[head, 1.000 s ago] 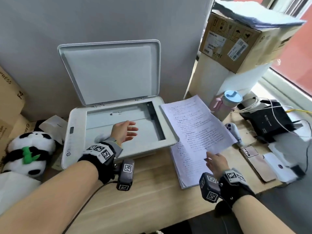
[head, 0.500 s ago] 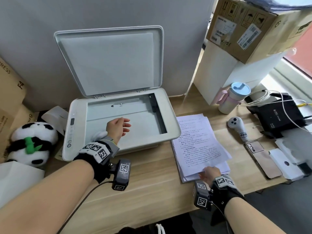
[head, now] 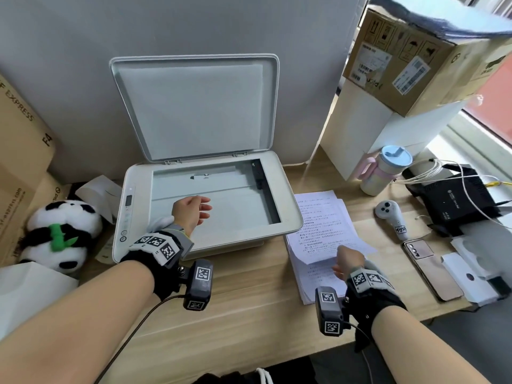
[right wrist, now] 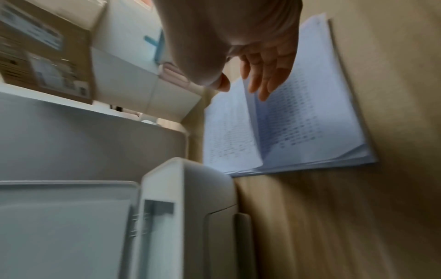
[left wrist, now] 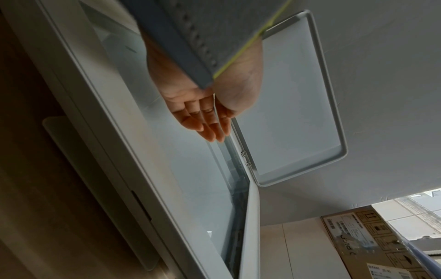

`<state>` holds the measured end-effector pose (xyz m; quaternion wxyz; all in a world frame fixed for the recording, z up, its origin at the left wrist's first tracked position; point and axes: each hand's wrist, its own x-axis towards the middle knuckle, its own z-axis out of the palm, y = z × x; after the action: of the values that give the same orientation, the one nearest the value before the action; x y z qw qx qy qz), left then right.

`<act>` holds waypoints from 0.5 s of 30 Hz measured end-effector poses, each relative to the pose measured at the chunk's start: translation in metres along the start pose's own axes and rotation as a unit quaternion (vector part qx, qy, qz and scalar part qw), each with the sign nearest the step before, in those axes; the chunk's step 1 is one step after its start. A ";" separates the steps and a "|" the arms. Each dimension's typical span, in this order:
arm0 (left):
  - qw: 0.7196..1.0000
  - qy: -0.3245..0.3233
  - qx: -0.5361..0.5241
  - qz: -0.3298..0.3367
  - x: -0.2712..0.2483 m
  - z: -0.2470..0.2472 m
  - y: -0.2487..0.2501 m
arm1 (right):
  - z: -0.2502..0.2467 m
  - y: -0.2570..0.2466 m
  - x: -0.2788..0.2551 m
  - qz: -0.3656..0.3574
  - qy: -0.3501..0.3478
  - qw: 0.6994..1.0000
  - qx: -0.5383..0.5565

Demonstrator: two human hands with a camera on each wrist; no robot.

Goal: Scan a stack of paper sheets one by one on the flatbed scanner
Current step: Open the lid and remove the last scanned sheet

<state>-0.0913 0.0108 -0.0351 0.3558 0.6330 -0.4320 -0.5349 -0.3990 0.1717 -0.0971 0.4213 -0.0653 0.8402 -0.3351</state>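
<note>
The white flatbed scanner stands on the wooden desk with its lid raised against the wall. Its glass is bare. My left hand hovers just above the glass, fingers relaxed and holding nothing; the left wrist view shows the same hand over the glass. Right of the scanner lies the stack of printed sheets. My right hand is at its near edge. In the right wrist view the thumb and fingers of this hand pinch the top sheet, whose near edge stands up off the stack.
A pink tumbler, a white controller, a phone and a black box with cables crowd the desk's right side. A cardboard box is stacked behind them. A panda plush sits left of the scanner.
My right hand brought the raised sheet down onto the stack, and now its near edge is lifted again. The left hand stayed over the glass.
</note>
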 end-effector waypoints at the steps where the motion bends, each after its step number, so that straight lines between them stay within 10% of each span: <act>1: 1.000 0.000 -0.001 0.000 0.001 -0.003 0.001 | -0.001 -0.008 0.000 -0.006 0.002 1.000 0.000; 15: 0.999 0.035 -0.020 -0.024 0.024 -0.054 0.006 | 0.024 -0.070 -0.026 -0.104 -0.005 0.992 0.072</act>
<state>-0.0377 -0.0140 -0.0292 0.3699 0.6543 -0.3933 -0.5295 -0.3764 0.1154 -0.0468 0.3923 -0.1230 0.8002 -0.4366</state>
